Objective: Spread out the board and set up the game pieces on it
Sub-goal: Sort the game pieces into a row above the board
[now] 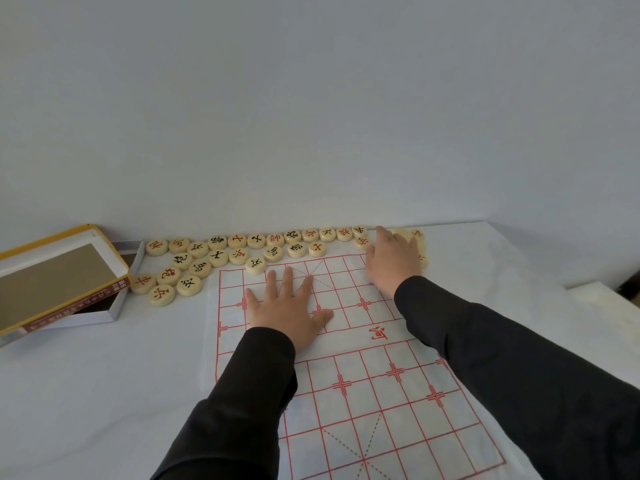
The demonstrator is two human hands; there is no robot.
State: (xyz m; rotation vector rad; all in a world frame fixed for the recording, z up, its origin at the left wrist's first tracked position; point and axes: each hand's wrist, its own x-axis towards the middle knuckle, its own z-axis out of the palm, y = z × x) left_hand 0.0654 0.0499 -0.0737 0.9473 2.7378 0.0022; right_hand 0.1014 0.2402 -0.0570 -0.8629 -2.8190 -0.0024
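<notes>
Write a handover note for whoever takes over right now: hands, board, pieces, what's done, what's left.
Left hand: flat, fingers spread, pressing on the board.
Right hand: reaching past the board's far right corner to pieces there; grip unclear.
Pieces: loose rows on the table beyond the board's far edge; one piece overlaps that edge.
Box: open, far left.
Done: board spread out.
Left: set the pieces on the grid.
</notes>
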